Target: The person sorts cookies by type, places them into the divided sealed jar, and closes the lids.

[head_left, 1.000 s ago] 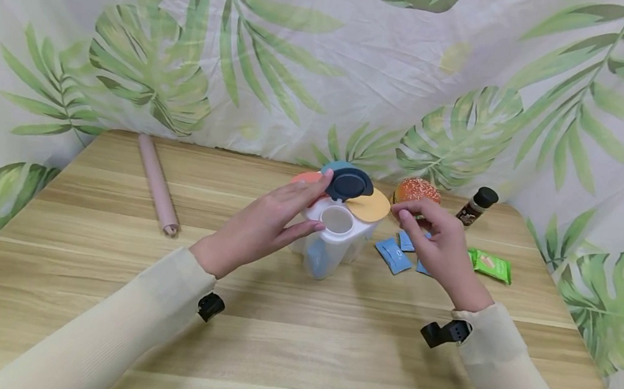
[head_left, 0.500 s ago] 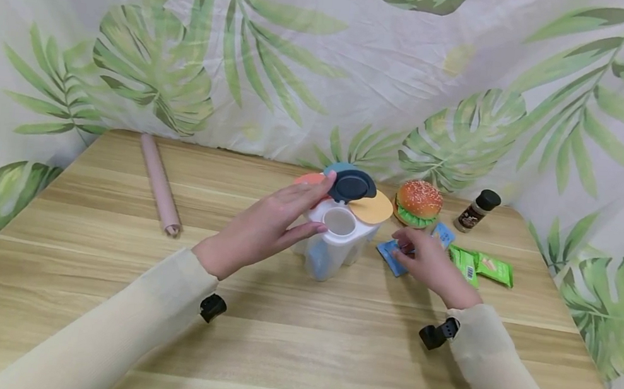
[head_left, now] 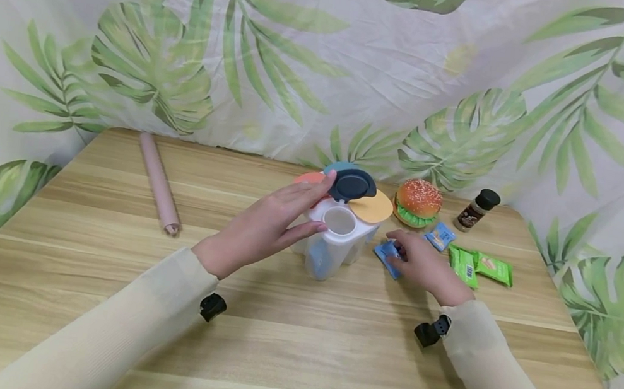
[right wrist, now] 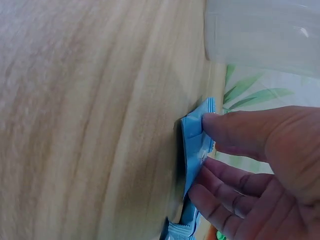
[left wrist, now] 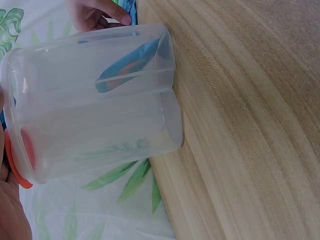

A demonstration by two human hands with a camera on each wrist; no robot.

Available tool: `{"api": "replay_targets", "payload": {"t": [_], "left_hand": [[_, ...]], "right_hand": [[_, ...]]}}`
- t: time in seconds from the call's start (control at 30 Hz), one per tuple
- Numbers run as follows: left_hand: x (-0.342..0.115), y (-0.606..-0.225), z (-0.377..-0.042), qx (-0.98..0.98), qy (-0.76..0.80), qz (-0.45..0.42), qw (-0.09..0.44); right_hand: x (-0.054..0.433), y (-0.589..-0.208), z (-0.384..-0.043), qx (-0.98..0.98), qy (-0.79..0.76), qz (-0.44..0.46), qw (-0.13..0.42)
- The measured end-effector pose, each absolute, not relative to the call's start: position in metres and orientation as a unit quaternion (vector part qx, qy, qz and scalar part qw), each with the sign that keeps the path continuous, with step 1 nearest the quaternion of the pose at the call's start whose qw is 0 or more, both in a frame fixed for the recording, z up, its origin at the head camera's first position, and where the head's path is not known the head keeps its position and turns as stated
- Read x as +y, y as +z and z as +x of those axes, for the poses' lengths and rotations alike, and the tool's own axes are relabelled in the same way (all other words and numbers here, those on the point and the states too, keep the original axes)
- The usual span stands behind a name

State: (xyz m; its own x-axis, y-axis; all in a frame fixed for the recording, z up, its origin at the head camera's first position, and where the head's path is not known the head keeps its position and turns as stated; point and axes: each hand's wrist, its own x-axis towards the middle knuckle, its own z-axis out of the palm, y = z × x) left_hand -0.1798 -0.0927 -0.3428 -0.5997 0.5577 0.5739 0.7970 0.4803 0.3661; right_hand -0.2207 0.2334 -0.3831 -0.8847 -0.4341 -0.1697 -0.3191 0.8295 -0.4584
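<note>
A clear food storage container (head_left: 328,256) with a white top stands on the table. Its dark blue flip lid (head_left: 352,185) is raised over a round opening; the orange, yellow and teal lids are down. My left hand (head_left: 268,231) has its extended fingers against the raised lid and its thumb by the rim. A blue snack packet (left wrist: 127,65) is visible inside the container. To the right of it, my right hand (head_left: 424,263) pinches another blue packet (right wrist: 195,142) between thumb and fingers at the tabletop. A further blue packet (head_left: 440,236) lies just behind that hand.
Two green packets (head_left: 478,267) lie to the right. A toy hamburger (head_left: 418,202) and a black-capped seasoning jar (head_left: 477,210) stand at the back right. A pink roll (head_left: 159,185) lies at the left on the wooden table (head_left: 295,357). A leaf-print cloth (head_left: 280,58) hangs behind.
My right hand has come down from beside the container's top to the blue packets and taken hold of one. My left hand stays at the raised lid.
</note>
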Motion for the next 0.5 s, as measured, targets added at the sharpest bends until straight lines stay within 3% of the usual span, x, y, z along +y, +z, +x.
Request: {"api": "replay_targets", "payload": {"t": [0.5], "left_hand": [[-0.0924,-0.3437,-0.1809,-0.838,-0.309,-0.405,0.195]], "right_hand": [[0.2330,-0.3817,-0.2217,0.947,-0.218,-0.198,0.131]]}}
